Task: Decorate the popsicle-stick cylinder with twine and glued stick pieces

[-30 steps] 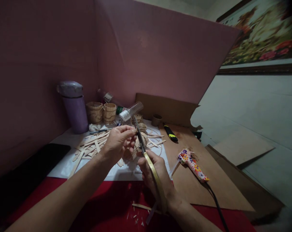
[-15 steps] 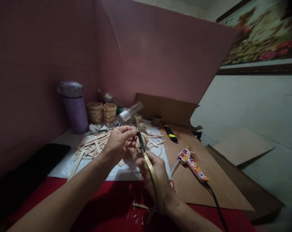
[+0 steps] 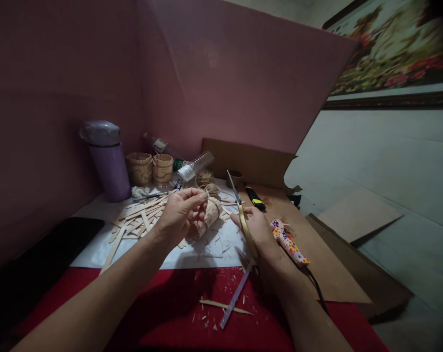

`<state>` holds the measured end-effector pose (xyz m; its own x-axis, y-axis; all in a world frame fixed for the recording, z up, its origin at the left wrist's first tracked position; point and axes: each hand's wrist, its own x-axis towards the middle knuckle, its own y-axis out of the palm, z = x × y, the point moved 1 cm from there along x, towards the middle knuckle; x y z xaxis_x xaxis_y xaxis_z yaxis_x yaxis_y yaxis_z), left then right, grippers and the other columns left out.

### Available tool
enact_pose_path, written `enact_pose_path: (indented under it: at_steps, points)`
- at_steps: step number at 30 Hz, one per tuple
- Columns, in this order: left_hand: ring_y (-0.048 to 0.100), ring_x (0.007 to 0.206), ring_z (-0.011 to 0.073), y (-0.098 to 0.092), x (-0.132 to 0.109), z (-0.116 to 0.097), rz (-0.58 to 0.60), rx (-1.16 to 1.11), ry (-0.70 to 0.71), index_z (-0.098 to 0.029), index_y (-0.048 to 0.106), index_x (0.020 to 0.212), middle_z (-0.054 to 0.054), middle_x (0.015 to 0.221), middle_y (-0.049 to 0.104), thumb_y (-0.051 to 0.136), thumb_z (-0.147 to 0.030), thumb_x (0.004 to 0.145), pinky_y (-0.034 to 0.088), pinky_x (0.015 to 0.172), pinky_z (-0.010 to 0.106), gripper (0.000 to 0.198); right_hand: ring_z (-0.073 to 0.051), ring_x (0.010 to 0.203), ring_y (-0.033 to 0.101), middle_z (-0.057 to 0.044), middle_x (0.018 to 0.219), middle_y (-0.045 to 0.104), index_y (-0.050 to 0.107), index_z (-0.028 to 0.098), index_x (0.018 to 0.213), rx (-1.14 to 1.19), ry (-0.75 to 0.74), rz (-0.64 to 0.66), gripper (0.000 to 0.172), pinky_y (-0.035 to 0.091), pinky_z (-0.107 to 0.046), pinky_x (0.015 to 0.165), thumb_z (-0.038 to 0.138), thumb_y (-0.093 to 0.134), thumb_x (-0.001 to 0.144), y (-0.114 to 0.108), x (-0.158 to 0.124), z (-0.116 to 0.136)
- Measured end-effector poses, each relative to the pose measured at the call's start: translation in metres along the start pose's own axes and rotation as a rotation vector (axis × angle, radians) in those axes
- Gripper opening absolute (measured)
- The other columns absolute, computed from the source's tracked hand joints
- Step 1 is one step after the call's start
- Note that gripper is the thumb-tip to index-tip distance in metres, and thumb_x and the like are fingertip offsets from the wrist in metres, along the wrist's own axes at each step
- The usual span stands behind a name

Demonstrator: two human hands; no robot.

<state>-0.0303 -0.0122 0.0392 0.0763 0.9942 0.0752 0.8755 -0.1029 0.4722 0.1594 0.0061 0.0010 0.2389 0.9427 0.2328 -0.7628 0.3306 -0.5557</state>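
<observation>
My left hand [image 3: 180, 215] is raised over the white sheet, its fingertips pinched on something small I cannot make out. Just right of it lies a small barrel-shaped piece of wooden sticks [image 3: 208, 216]. My right hand [image 3: 256, 230] grips yellow-handled scissors [image 3: 239, 205], blades pointing up and away, over the edge of the cardboard. A pile of flat wooden sticks [image 3: 138, 220] lies to the left of my left hand.
A purple flask [image 3: 107, 161], two small stick cups [image 3: 150, 168], a plastic bottle [image 3: 192, 168] and twine balls [image 3: 206, 181] stand at the back. A patterned glue gun [image 3: 289, 242] and a yellow-black cutter [image 3: 255, 196] lie on brown cardboard [image 3: 316, 274]. A metal ruler [image 3: 236, 296] and a stick lie on red cloth.
My right hand has drawn the scissors away to the right, off the piece by my left hand. The barrel-shaped stick piece now shows on the sheet. The view shifted slightly.
</observation>
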Motion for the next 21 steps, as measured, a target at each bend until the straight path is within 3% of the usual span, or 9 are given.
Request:
enact_pose_path:
  at_steps: [4,11,14,16,21]
  points:
    - [0.046,0.038,0.0056,-0.002,0.002,0.002,-0.013,0.013,0.016,-0.013,0.058,0.063,-0.002,0.052,0.055,0.083,-0.027,0.057,0.035,0.032,0.016,0.030,-0.027,0.090,0.070,-0.013,0.095,0.075,0.069,0.013,0.103,-0.287,0.039,0.071,0.032,0.048,-0.030,0.072,0.020,0.062,0.072,0.000,0.001,0.003]
    - [0.044,0.036,0.0062,-0.001,0.001,0.006,-0.012,0.047,-0.015,-0.014,0.056,0.063,-0.003,0.050,0.054,0.082,-0.028,0.057,0.033,0.030,0.016,0.030,-0.029,0.085,0.071,-0.019,0.091,0.074,0.073,0.012,0.097,-0.729,-0.066,0.133,0.025,0.046,-0.032,0.065,0.021,0.056,0.082,0.018,-0.015,0.012]
    - [0.042,0.032,0.0070,0.000,0.001,0.007,0.013,0.068,-0.011,-0.016,0.056,0.063,-0.004,0.047,0.052,0.081,-0.030,0.058,0.032,0.028,0.018,0.029,-0.030,0.085,0.070,-0.021,0.093,0.072,0.075,0.013,0.088,-0.828,-0.156,0.083,0.020,0.047,-0.033,0.063,0.020,0.057,0.085,0.019,-0.021,0.018]
    - [0.041,0.030,0.0076,0.001,0.000,0.009,0.032,0.094,0.001,-0.016,0.056,0.061,-0.004,0.046,0.052,0.079,-0.032,0.059,0.032,0.027,0.019,0.028,-0.028,0.087,0.069,-0.018,0.098,0.071,0.074,0.014,0.091,-0.715,-0.295,-0.018,0.021,0.049,-0.033,0.065,0.018,0.054,0.087,0.019,-0.027,0.023]
    - [0.038,0.028,0.0074,0.002,-0.001,0.017,0.066,0.193,0.017,-0.015,0.058,0.058,-0.003,0.040,0.050,0.075,-0.032,0.062,0.024,0.029,0.019,0.024,-0.020,0.087,0.066,-0.010,0.096,0.069,0.065,0.016,0.107,-0.061,-0.721,-0.159,0.022,0.053,-0.030,0.075,0.017,0.050,0.090,0.023,-0.045,0.033]
